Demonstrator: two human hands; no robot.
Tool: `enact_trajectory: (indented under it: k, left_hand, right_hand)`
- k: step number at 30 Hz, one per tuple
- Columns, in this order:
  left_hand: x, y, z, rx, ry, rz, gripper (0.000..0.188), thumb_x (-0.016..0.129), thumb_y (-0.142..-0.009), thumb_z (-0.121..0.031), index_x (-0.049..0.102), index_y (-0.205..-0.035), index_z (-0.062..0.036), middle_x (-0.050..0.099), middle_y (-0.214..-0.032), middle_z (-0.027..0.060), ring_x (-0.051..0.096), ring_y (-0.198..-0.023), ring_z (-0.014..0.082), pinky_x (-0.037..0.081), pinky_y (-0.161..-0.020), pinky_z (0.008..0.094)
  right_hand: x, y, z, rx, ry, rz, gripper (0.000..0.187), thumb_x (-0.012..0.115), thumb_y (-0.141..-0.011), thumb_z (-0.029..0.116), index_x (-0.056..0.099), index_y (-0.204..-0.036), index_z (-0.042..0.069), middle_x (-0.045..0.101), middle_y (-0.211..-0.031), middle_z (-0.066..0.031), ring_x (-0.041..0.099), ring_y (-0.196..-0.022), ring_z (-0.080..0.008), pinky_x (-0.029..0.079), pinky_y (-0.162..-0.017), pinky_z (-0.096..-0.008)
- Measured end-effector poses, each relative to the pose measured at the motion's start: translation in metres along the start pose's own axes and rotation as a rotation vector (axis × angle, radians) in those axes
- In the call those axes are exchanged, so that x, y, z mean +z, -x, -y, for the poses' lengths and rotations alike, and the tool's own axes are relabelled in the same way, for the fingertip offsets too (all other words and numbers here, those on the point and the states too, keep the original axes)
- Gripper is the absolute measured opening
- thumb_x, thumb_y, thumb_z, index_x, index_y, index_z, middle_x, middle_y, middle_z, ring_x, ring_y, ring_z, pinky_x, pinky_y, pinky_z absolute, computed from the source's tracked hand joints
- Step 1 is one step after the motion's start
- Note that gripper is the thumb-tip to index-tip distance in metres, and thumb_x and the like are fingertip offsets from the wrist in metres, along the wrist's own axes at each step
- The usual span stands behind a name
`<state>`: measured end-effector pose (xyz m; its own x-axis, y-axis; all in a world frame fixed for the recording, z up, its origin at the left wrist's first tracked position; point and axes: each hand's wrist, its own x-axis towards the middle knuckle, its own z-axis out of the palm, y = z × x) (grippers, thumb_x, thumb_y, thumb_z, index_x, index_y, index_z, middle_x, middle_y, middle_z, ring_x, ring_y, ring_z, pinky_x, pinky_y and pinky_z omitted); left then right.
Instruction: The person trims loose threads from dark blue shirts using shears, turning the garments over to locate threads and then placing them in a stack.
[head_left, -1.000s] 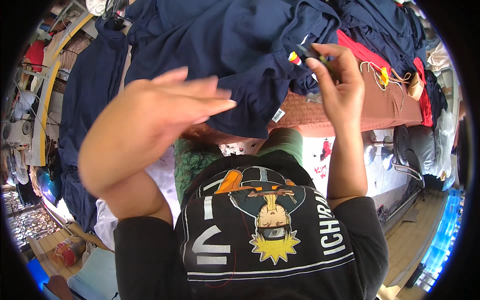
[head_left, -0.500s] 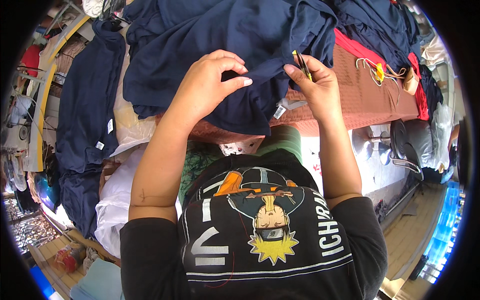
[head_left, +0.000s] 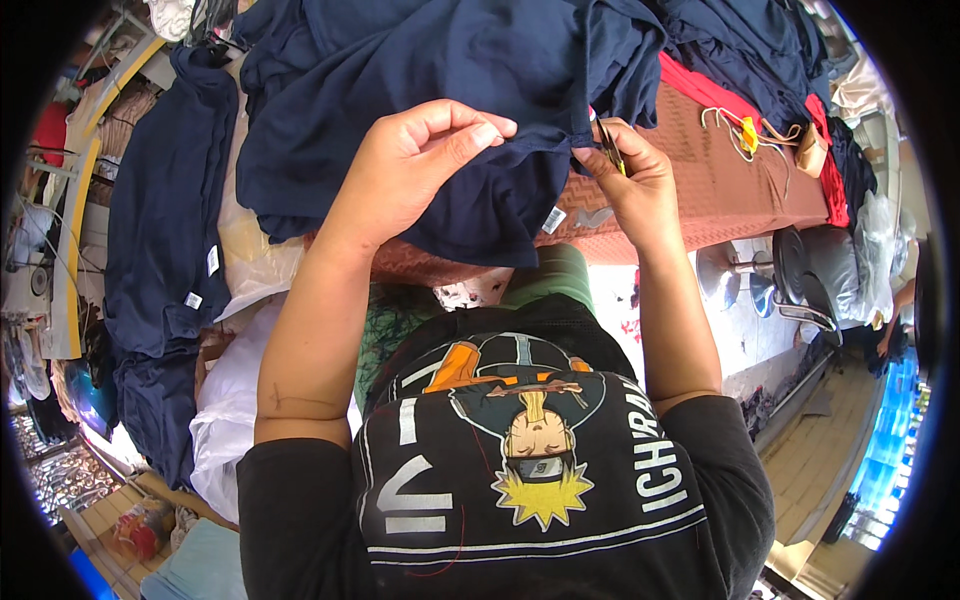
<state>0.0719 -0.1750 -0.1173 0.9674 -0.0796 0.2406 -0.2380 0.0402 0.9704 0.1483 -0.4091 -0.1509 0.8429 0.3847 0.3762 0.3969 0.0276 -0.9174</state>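
A navy blue garment (head_left: 400,80) is heaped over the table's near edge, part of it hanging down toward my lap. My left hand (head_left: 415,160) is over its middle, thumb and fingertips closed in a pinch. Anything between those fingertips is too small to make out. In my right hand (head_left: 630,180) are small yellow-and-black thread snips (head_left: 608,148), blades pointing away from me. That hand's thumb and fingers also touch the garment's edge. A white label (head_left: 553,220) shows on the hanging part, below the two hands.
Brown patterned cloth (head_left: 700,200) covers the table. More navy garments (head_left: 165,190) hang at the left, with others (head_left: 745,50) at the far right. A red strip (head_left: 705,90) and cords with a yellow piece (head_left: 748,135) lie right of my hand. A stool (head_left: 800,270) stands beyond.
My left hand's thumb and fingers have come together in a pinch, slightly farther right. My right hand, still with the snips, has shifted slightly nearer, and the snips are turned a little.
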Motion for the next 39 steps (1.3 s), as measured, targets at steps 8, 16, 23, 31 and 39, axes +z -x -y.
enact_trajectory:
  k: [8, 16, 23, 31, 39]
  left_hand:
    - [0.0, 0.002, -0.004, -0.11, 0.039, 0.019, 0.022, 0.057, -0.096, -0.021, 0.064, -0.099, -0.0012, 0.069, -0.103, 0.0078, 0.061, -0.093, 0.0092, 0.045, -0.085, 0.0236]
    - [-0.005, 0.006, -0.005, -0.164, 0.005, -0.026, 0.024, 0.059, -0.095, -0.027, 0.065, -0.102, -0.0047, 0.069, -0.101, 0.0033, 0.059, -0.086, 0.0047, 0.044, -0.078, 0.0207]
    - [0.0, 0.006, -0.007, -0.16, 0.019, -0.02, 0.025, 0.059, -0.095, -0.026, 0.065, -0.101, -0.0032, 0.069, -0.099, 0.0027, 0.057, -0.085, 0.0038, 0.043, -0.077, 0.02]
    - [0.003, 0.014, -0.019, -0.111, -0.055, 0.013, 0.022, 0.06, -0.094, -0.018, 0.066, -0.1, 0.0029, 0.068, -0.102, 0.0052, 0.059, -0.091, 0.008, 0.045, -0.084, 0.0221]
    - [-0.009, 0.037, -0.083, 0.222, -0.716, 0.438, 0.013, 0.068, -0.077, -0.01, 0.073, -0.087, -0.0028, 0.066, -0.113, 0.0111, 0.054, -0.115, 0.0336, 0.04, -0.097, 0.0403]
  right_hand:
    - [0.007, -0.001, 0.008, -0.097, 0.103, -0.121, 0.015, 0.068, -0.085, -0.001, 0.067, -0.1, 0.002, 0.058, -0.094, 0.0024, 0.051, -0.079, -0.0024, 0.04, -0.071, -0.017]
    - [0.03, 0.01, 0.058, -0.308, 0.447, -0.015, 0.026, 0.071, -0.081, 0.01, 0.062, -0.105, 0.004, 0.062, -0.092, -0.0095, 0.063, -0.08, -0.02, 0.05, -0.067, -0.0295]
    - [0.045, 0.013, 0.061, -0.328, 0.6, 0.058, 0.017, 0.07, -0.081, 0.011, 0.064, -0.096, 0.005, 0.063, -0.087, -0.0085, 0.065, -0.075, -0.0278, 0.051, -0.063, -0.0326]
    - [0.045, 0.012, 0.064, -0.331, 0.637, 0.031, 0.011, 0.067, -0.082, 0.013, 0.062, -0.089, 0.007, 0.062, -0.082, -0.0069, 0.064, -0.073, -0.0285, 0.051, -0.06, -0.0358]
    - [0.019, 0.017, 0.062, -0.287, 0.566, -0.097, 0.024, 0.071, -0.079, 0.012, 0.062, -0.1, 0.006, 0.062, -0.089, -0.0097, 0.067, -0.077, -0.0251, 0.053, -0.065, -0.034]
